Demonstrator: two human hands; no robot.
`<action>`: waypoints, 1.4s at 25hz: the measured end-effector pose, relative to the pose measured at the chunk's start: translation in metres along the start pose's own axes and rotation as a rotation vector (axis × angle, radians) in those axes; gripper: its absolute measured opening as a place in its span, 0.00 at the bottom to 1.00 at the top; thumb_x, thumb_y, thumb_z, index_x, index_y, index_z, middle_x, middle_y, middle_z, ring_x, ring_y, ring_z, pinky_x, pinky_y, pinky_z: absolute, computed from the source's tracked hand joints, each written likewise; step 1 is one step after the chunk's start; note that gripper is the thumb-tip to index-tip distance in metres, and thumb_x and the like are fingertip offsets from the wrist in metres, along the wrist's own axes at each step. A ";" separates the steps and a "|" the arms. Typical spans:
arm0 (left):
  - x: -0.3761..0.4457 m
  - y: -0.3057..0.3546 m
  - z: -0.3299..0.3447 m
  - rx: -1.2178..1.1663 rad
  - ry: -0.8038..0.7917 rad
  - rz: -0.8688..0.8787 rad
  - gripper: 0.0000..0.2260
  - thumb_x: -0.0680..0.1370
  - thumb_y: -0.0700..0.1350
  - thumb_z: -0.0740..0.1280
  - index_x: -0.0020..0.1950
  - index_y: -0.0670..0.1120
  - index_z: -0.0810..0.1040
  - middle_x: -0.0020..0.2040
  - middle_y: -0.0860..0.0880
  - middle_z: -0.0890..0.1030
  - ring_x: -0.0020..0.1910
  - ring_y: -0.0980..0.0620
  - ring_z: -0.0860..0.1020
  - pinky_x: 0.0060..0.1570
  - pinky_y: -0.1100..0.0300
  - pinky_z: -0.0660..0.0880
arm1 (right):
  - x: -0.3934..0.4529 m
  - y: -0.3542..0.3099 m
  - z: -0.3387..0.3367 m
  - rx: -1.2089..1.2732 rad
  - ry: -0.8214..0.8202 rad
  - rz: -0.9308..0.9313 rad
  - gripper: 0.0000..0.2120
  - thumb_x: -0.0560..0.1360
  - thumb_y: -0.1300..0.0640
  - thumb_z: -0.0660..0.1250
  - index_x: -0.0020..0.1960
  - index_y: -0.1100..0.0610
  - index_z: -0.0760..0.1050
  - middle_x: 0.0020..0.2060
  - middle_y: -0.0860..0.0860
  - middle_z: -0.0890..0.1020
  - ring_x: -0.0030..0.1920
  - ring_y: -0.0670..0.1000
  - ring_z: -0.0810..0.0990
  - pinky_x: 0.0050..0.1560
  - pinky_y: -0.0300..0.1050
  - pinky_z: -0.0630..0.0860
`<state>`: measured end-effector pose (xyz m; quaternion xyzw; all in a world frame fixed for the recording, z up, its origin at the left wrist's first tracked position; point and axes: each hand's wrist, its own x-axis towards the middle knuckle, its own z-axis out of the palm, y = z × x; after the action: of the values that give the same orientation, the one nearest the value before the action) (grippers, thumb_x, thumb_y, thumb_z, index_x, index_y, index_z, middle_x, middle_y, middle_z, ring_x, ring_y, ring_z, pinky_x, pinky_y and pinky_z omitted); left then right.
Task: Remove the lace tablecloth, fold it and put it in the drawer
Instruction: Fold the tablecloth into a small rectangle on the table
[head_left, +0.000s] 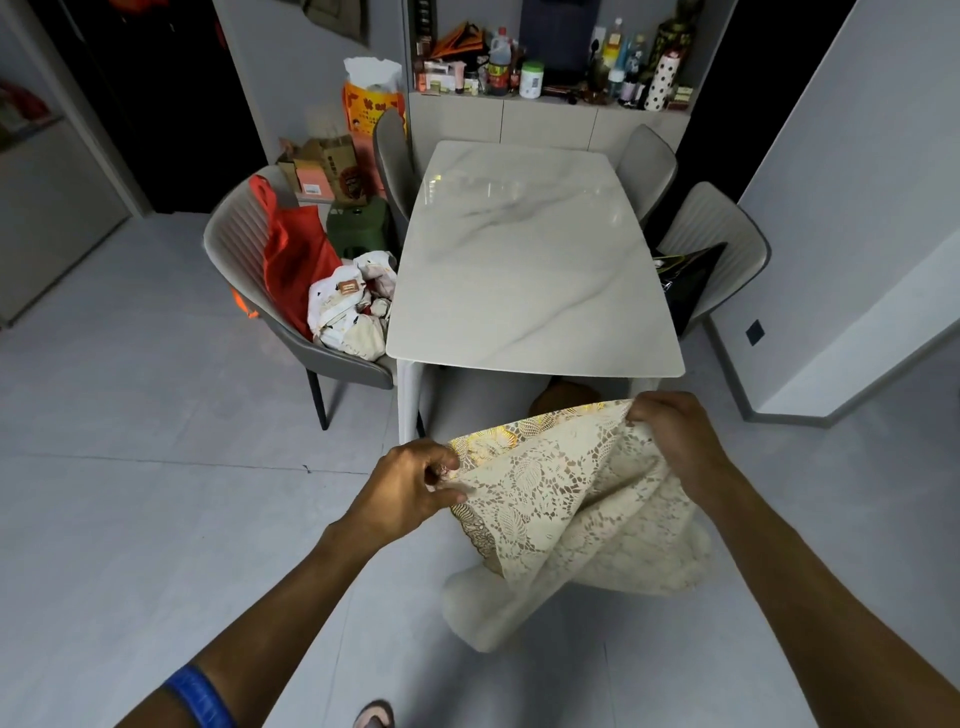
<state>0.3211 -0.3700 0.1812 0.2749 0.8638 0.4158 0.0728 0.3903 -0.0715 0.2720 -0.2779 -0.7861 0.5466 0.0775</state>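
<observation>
The lace tablecloth (576, 499) is off the table (530, 260) and held in the air in front of the table's near edge, above the floor (156, 467); it is doubled over on itself, cream in colour with a gold sheen along the upper fold, and its lower part hangs down in loose folds. The left hand (410, 486) pinches the cloth's left corner between thumb and fingers; the right hand (675, 426) is closed over the upper right edge; both hands are clamped on the fabric, set apart with the cloth spanning between them. A blue band (205, 696) sits on the left forearm. The marble-patterned tabletop is bare. To the left of the table a grey chair (244, 249) carries a red bag (293, 254) and a bundle of white bags (348, 306); further chairs stand at the far end and the right side. Behind the table a shelf (550, 98) holds bottles and jars. No drawer can be identified.
</observation>
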 end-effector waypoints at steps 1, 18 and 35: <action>-0.001 -0.001 0.006 0.005 -0.019 0.010 0.12 0.66 0.45 0.81 0.45 0.47 0.83 0.42 0.51 0.80 0.38 0.52 0.79 0.39 0.60 0.78 | -0.002 -0.002 0.003 0.015 -0.011 0.002 0.11 0.66 0.62 0.66 0.26 0.54 0.74 0.26 0.52 0.73 0.28 0.49 0.72 0.33 0.41 0.66; 0.000 0.003 0.045 -0.190 0.191 -0.067 0.05 0.69 0.35 0.74 0.37 0.42 0.79 0.40 0.47 0.81 0.39 0.48 0.80 0.44 0.52 0.82 | -0.022 -0.024 0.000 0.158 -0.178 -0.055 0.08 0.64 0.60 0.66 0.26 0.54 0.74 0.26 0.49 0.75 0.32 0.49 0.75 0.39 0.42 0.67; 0.023 0.017 -0.028 -0.084 0.030 0.053 0.05 0.72 0.36 0.72 0.40 0.45 0.80 0.37 0.46 0.83 0.36 0.45 0.80 0.39 0.52 0.79 | 0.006 0.040 -0.040 -0.256 -0.148 -0.076 0.12 0.76 0.58 0.66 0.36 0.64 0.76 0.32 0.62 0.77 0.34 0.57 0.76 0.38 0.44 0.67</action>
<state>0.2994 -0.3684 0.2148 0.2880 0.8391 0.4576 0.0604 0.4163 -0.0258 0.2503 -0.2146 -0.8630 0.4574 0.0040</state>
